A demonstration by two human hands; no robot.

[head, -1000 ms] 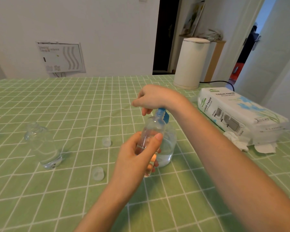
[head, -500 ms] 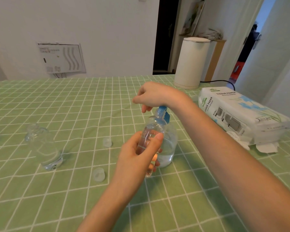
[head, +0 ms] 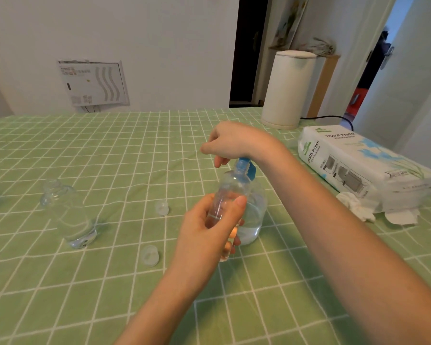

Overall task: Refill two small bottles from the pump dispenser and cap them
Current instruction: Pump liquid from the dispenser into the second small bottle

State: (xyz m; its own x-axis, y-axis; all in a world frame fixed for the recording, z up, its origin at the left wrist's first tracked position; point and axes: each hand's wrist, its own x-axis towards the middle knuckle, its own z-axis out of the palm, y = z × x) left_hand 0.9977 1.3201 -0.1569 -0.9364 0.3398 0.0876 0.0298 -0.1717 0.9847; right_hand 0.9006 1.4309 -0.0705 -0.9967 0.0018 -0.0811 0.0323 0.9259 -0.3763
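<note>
1. Fingers (head: pixel 234 207) of my left hand (head: pixel 204 235) wrap the small bottle (head: pixel 228 195), held up just in front of the pump dispenser (head: pixel 253 215).
2. My right hand (head: pixel 232 143) arches over the blue pump head (head: pixel 245 168), wrist bent, fingers curled; I cannot tell whether they hold anything.
3. Leftward on the counter (head: pixel 110 150) lie a near cap (head: pixel 149 255), a far cap (head: pixel 162 208) and the second bottle (head: pixel 67 215); the tissue pack (head: pixel 358 168) bounds my right.

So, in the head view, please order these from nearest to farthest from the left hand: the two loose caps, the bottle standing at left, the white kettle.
1. The front cap and the back cap, just left of the left hand holding the small bottle: too close to call.
2. The standing bottle, far left.
3. The white kettle, back right.
</note>
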